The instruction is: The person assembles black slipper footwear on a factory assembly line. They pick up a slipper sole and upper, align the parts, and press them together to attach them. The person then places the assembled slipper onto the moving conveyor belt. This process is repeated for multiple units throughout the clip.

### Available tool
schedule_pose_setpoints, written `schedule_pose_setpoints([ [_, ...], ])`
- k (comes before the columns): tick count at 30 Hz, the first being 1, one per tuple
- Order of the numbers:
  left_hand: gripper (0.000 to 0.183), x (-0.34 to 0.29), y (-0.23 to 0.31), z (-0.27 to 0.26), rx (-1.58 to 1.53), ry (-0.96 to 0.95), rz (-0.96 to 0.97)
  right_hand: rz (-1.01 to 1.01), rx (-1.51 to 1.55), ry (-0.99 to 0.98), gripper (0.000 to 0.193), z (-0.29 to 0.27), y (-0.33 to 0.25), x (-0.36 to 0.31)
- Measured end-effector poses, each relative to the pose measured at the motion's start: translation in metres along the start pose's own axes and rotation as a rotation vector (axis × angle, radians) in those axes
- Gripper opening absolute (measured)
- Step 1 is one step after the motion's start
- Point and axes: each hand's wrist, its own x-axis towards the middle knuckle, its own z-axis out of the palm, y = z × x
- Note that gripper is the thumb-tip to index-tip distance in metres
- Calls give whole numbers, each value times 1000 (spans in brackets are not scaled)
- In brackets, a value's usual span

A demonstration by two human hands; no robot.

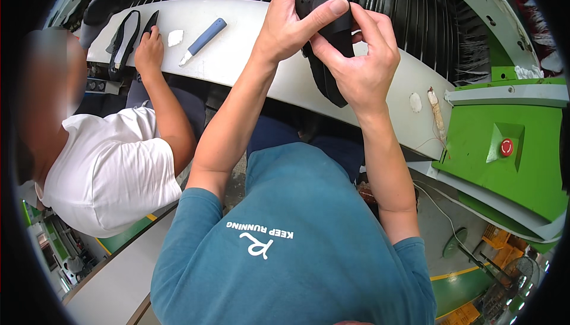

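A black shoe-like piece (pixel 335 37), with a ribbed patch near its top end, is held up over the white worktop's far side. Its lower part hangs past the worktop's near edge. My left hand (pixel 291 22) is closed around its upper left side, the thumb laid across the ribbed patch. From the right, my right hand (pixel 368 64) grips it, with thumb and fingers at its edge. Some of the fingertips are hidden behind the piece.
At left a person in a white shirt (pixel 113 170) has a hand (pixel 149 52) on a black piece. Between us lie a blue-handled tool (pixel 208 37) and a white scrap (pixel 175 38). A worn stick-like tool (pixel 437 114) lies right, beside a green machine (pixel 475 165) with a red button (pixel 506 147). Dark slats (pixel 409 10) run behind.
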Motion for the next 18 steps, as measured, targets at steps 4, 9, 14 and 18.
schedule_pose_setpoints([
  [4, 53, -2, 5, 1, -50, 0, -22, -10, -9, 5, 62, -1, -2, -1],
  [9, 52, -3, 11, 1, -67, 7, -66, -6, -10, 6, 63, -3, -5, -3],
  [14, 53, -7, -1, 0, -4, 29, 30, -15, -2, 15, 63, -2, -4, -4],
  [18, 54, -12, 0, 2, 33, 53, 75, -36, -13, 12, 64, -4, -5, -5],
])
